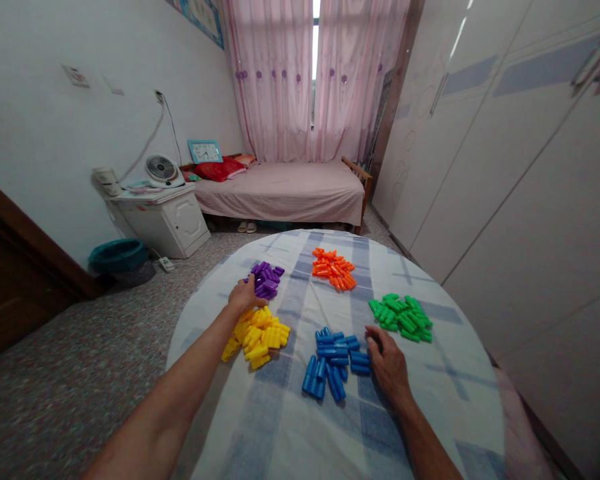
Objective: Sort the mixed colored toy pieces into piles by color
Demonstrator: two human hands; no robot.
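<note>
Fingers [251, 283] of the left hand [242, 297]: spread, thumb and forefinger apart, at the lower left edge of the purple pieces [267, 279], left of centre. Cannot tell whether a piece is gripped; the hand hides its underside. Right hand [391, 367], lower right of centre: fingers loosely curled, slight gap between thumb and forefinger, no piece visible between them. It lies just beside the right end of the blue pieces [333, 353]; contact unclear.

Surroundings, largest first. Pale wardrobe [480, 200] fills the right side of the frame. Pink curtains [275, 100] hang at top centre. Bed [305, 190], pink cover, lies below them. Round counter [260, 440], draped in white cloth with blue-grey checks, takes up lower centre and bears all the pieces. White cabinet [150, 223] stands at left, fan [163, 170] on top.

Pieces: small, tubular, heaped by colour. Blue: lower centre, several lying parallel. Yellow pieces [263, 333]: left of the blue, partly behind the left forearm. Green pieces [403, 317]: right of centre, above the right hand. Orange pieces [333, 267]: centre, uppermost on the counter. Purple: smallest visible heap, partly covered by the left hand.
</note>
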